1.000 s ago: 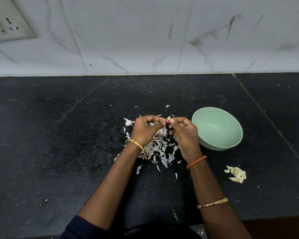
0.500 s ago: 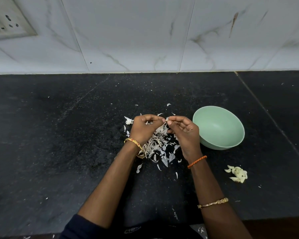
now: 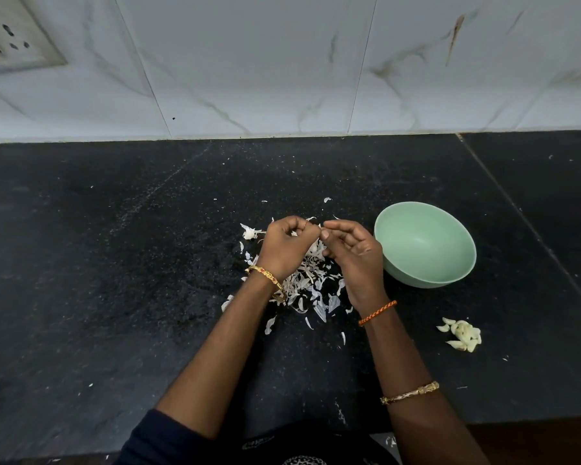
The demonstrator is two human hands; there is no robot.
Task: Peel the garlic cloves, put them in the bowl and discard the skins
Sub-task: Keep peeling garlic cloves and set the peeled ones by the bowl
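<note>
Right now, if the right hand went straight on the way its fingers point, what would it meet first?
The right hand points its fingers left, toward the left hand. It would likely meet that hand's fingertips first; they look almost touching, though depth is unclear.

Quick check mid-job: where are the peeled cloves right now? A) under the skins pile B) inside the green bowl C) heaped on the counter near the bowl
C: the peeled cloves lie in a small heap on the counter, while the green bowl shows only bare interior.
</note>
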